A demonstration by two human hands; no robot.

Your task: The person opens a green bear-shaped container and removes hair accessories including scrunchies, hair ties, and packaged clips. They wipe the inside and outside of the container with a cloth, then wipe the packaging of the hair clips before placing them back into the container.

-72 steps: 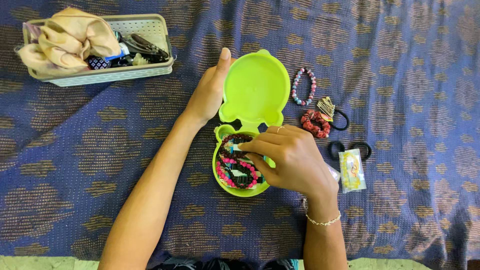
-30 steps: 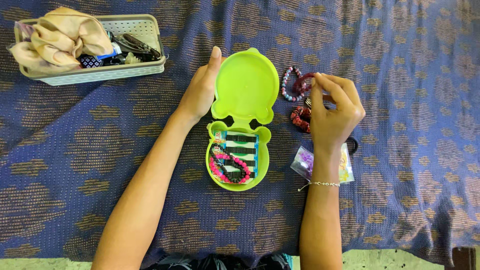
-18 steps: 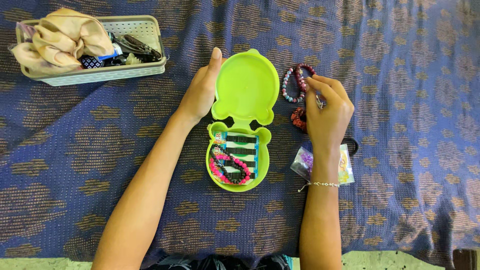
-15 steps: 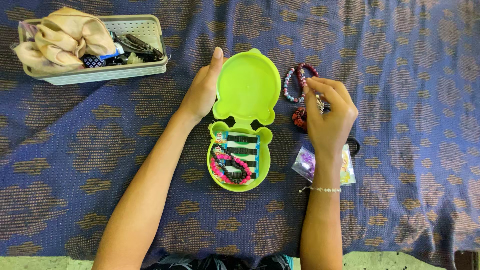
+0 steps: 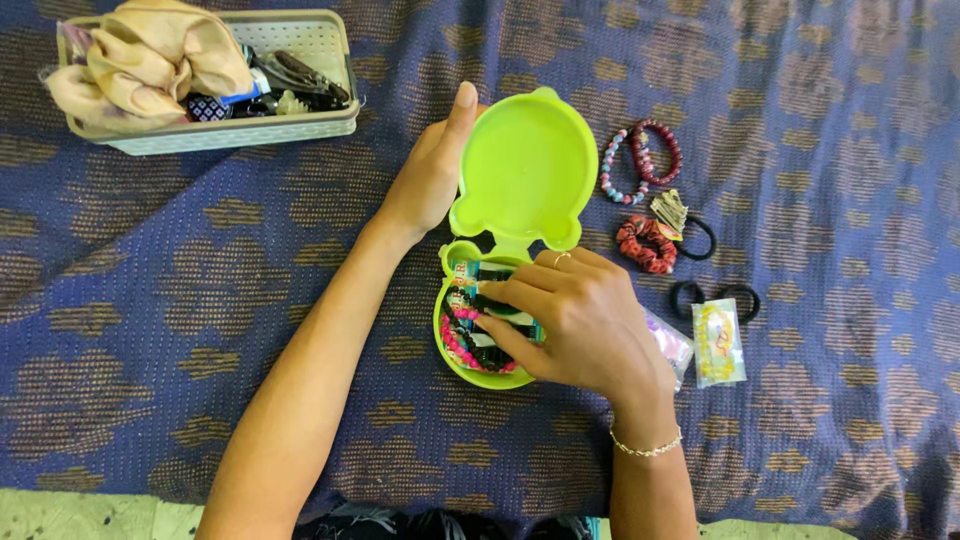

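A lime-green box [image 5: 449,345] with rounded ears lies open on the patterned blue cloth. My left hand [image 5: 430,178] holds its raised lid [image 5: 525,160] by the left edge. My right hand [image 5: 578,322] reaches into the box from the right. Its fingertips and thumb are down on the contents: a card of black hair pins [image 5: 487,274] and a pink bead bracelet [image 5: 462,352]. Whether the fingers grip anything there is hidden.
Right of the lid lie a pastel bead bracelet [image 5: 613,170], a dark red bead bracelet [image 5: 662,150], gold clips [image 5: 668,211], a red scrunchie [image 5: 645,244], black hair ties [image 5: 716,297] and two small packets [image 5: 718,343]. A basket [image 5: 230,134] with beige cloth [image 5: 150,60] stands upper left.
My right hand has left the dark red bracelet beside the pastel one and come back left and down into the box. The left hand still holds the lid.
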